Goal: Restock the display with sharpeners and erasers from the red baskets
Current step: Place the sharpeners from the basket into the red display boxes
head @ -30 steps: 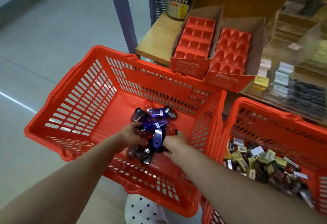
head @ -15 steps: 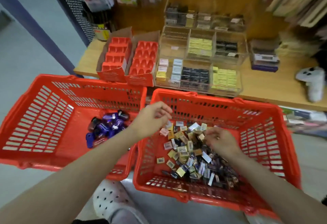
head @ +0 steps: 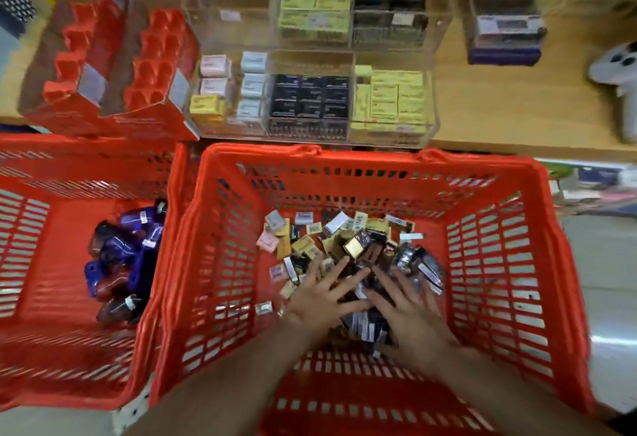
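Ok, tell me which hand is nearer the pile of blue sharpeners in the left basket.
Left. The left hand lies spread on the erasers in the right basket, on the side toward the sharpeners. The right hand lies beside it, farther from them.

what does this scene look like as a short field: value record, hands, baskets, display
left hand: fingers spread, resting on the eraser pile
right hand: fingers spread, on the same pile
right basket: red, holds loose small boxed erasers
left basket: red, holds blue and dark sharpeners
clear display case: on the wooden shelf, partly filled compartments
red trays: in cardboard boxes, slots empty
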Tool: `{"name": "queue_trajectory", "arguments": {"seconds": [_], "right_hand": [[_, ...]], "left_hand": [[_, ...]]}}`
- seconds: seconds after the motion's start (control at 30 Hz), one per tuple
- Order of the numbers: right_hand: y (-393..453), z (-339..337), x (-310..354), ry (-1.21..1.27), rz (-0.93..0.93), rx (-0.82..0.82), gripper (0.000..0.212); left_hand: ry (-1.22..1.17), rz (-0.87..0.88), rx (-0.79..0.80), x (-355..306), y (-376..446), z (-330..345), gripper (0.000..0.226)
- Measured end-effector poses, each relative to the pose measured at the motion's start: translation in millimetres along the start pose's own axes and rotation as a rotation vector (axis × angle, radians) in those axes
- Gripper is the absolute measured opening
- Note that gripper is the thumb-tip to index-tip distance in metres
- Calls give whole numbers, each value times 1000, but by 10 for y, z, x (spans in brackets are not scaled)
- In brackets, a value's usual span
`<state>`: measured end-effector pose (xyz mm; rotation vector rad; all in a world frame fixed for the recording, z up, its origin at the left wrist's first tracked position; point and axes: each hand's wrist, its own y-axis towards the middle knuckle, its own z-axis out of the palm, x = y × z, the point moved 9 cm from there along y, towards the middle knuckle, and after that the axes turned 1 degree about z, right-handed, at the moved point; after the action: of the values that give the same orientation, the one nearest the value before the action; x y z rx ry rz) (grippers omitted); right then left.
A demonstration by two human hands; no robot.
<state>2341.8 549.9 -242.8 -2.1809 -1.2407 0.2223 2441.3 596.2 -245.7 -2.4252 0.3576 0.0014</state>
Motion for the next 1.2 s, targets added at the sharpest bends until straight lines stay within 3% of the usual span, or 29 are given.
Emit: {"name": "queue_trajectory", "arguments": {"seconds": [0.1,0.17,0.33,0.5,0.6,0.73,0.8,0.87,0.97,1.03,1.13,1.2], "right_hand": [[157,43,140,-101,-91,21,111],[302,-3,146,-171,-101,14,114],[604,-304,-148,-320,-14,14,83],[300,-437,-865,181,481,-32,75],[58,-228,-740,505,528,10,76],[-125,249,-215,833,755,172,90],[-68,231,56,891,683,251,95],[-34,109,216,839,496,269,96],[-93,-34,403,705,96,207,64],[-218,27,507,556,-155,304,50],[-369,218,203,314,-116,504,53],[-388,48,-106,244,31,377,50]], "left_hand": [[188,38,10,293,-14,64,71],[194,-48,33,590,-69,113,73],[-34,-342,87,1202,-372,205,91],[-538,-475,-32,1140,-542,257,86],[-871,-575,2,913,-620,471,95],[-935,-612,140,459,-502,642,93],[-912,-455,165,203,-395,527,74],[-978,-263,117,1,-354,311,52],[-1140,-203,54,11,-495,110,20],[-1028,-208,103,119,-672,104,19],[-837,-230,132,293,-967,66,28],[-714,-251,-17,442,-1166,-161,29]]}}
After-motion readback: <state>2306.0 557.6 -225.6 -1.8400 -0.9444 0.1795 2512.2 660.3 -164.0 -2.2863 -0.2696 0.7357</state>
